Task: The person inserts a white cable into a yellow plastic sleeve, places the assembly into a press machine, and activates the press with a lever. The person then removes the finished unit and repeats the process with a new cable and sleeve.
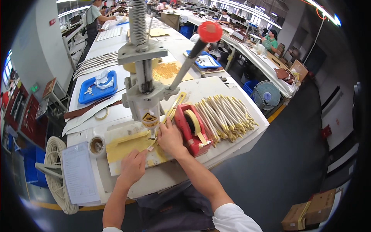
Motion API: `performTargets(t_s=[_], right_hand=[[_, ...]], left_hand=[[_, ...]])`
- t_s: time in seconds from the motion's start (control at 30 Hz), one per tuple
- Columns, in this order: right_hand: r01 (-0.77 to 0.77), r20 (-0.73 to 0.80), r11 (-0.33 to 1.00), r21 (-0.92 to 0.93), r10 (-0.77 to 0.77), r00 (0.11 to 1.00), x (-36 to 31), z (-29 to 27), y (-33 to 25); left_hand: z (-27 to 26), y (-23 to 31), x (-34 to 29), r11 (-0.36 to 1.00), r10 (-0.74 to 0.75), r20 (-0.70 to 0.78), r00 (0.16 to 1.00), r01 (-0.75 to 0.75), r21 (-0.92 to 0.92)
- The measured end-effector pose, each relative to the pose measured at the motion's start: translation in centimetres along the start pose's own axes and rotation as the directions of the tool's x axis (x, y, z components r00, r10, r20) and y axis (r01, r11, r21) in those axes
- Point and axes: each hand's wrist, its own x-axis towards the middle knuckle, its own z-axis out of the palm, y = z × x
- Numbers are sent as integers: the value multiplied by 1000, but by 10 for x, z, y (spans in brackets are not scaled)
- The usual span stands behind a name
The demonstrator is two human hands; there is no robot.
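A hand press with a red-knobbed lever stands over a work board partly covered in yellow tape. Just under its lower tip, a short pale cord runs between my hands. My left hand has its fingers closed at the cord's near end. On the other side of the tip, my right hand is closed at the far end, its fingers partly hiding the cord. Right beside that hand sits a red tape dispenser with a roll of yellowish tape. A slim yellow slotted tool lies behind it.
A pile of pale cords with yellow-taped ends lies to the right. At left are a round tub, a printed sheet, a coil of cord and a blue tray. A fan and co-workers are farther off.
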Motion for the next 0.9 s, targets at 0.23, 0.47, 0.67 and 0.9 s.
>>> performTargets(t_s=[0.23, 0.47, 0.67, 0.9], right_hand=[[8, 62, 1000, 7, -9, 998, -1, -5, -5], [39, -5, 999, 10, -39, 999, -1, -5, -4], [40, 55, 998, -42, -37, 998, 0, -7, -3], [60, 39, 997, -50, -58, 998, 1, -5, -4]], left_hand=[[0, 0, -4, 1000, 2, -47, 999, -3, -23], [0, -1, -4, 1000, -23, -22, 999, 23, 19], [3, -6, -7, 1000, -12, -40, 999, 12, -16], [3, -8, -7, 999, -19, -40, 999, 17, -34]])
